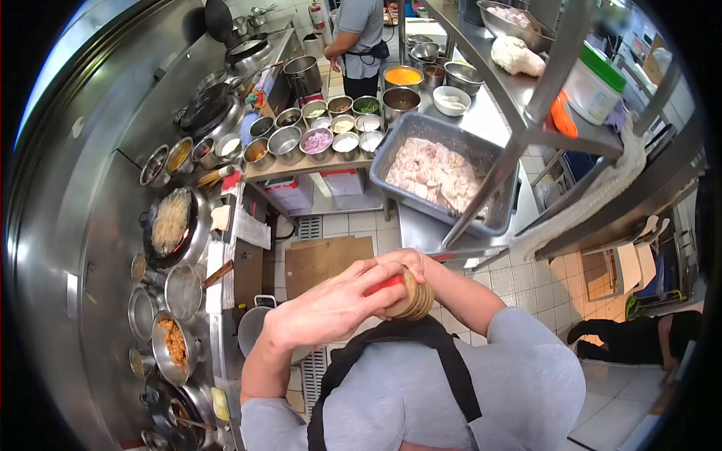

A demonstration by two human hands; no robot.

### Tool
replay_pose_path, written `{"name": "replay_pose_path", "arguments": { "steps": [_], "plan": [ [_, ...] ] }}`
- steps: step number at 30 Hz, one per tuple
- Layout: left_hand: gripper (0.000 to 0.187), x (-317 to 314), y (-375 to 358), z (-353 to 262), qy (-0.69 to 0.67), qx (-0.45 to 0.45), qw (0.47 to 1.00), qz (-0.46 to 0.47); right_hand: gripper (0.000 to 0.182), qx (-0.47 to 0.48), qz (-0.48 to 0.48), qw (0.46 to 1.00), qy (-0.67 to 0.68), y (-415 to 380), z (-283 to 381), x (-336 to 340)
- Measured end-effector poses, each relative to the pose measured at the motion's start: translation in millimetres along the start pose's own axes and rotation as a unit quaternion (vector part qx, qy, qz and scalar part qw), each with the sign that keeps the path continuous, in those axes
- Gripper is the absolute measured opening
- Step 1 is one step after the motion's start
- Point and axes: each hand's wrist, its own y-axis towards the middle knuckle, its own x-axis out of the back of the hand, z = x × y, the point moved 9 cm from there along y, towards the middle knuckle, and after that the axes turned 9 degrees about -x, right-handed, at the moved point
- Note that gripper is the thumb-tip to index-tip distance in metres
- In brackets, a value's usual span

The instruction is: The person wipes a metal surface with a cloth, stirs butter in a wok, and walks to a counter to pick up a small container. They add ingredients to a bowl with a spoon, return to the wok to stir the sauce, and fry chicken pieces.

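Observation:
In front of my chest, both hands are closed around a ribbed tan jar (423,302) with a red part (389,283) showing between the fingers. My left hand (331,304) reaches across from the left, its fingers over the red part and the near side. My right hand (402,262) wraps the jar's far side, and its fingers partly overlap those of the left. Much of the jar is hidden by the hands, so its contents cannot be made out.
Ahead stands a grey tub (444,214) of raw meat pieces beside several metal pots of ingredients (317,140). Woks and strainers (184,292) line the stove at left. A metal shelf post (519,143) rises at right. Another person (361,37) stands at the back; one more (632,338) is at right.

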Motion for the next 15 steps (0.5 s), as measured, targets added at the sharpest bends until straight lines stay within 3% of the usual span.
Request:
{"name": "replay_pose_path", "arguments": {
  "steps": [2, 3, 4, 5, 7, 8, 9, 11, 12, 13, 14, 15],
  "plan": [
    [0.068, 45, 15, 43, -0.014, 0.017, 0.99, -0.136, 0.109, 0.016, -0.189, 0.982, 0.027, -26, 55, 6],
    [0.073, 63, 17, 63, -0.022, 0.028, 0.978, -0.205, 0.113, 0.051, -0.172, 0.98, -0.088, -44, 84, 25],
    [0.096, 71, 8, 102, -0.159, 0.128, 0.924, -0.322, 0.11, 0.079, -0.294, 0.942, -0.142, -47, 129, 21],
    [0.112, 76, 3, 134, -0.157, 0.182, 0.894, -0.378, 0.108, 0.106, -0.409, 0.885, -0.196, -48, 177, 3],
    [0.116, 66, 23, 181, -0.221, 0.165, 0.873, -0.401, 0.105, 0.165, -0.581, 0.722, -0.337, -61, 227, 2],
    [0.111, 67, 44, 194, -0.186, 0.126, 0.897, -0.382, 0.103, 0.189, -0.653, 0.616, -0.398, -70, 245, -3],
    [0.104, 69, 64, 211, -0.269, 0.087, 0.861, -0.422, 0.102, 0.22, -0.657, 0.611, -0.384, -73, 258, 0],
    [0.099, 91, 93, 242, -0.269, 0.04, 0.874, -0.403, 0.1, 0.281, -0.662, 0.595, -0.359, -82, 286, 10],
    [0.098, 103, 107, 257, -0.309, 0.034, 0.862, -0.4, 0.109, 0.279, -0.66, 0.581, -0.385, -86, 305, 11],
    [0.096, 117, 122, 271, -0.35, 0.03, 0.849, -0.395, 0.114, 0.308, -0.658, 0.54, -0.425, -98, 323, 18],
    [0.093, 146, 133, 282, -0.237, 0.017, 0.882, -0.407, 0.118, 0.338, -0.654, 0.494, -0.463, -109, 334, 20],
    [0.089, 165, 149, 307, -0.306, 0.016, 0.863, -0.402, 0.114, 0.32, -0.686, 0.448, -0.476, -113, 339, 14]
  ]
}}
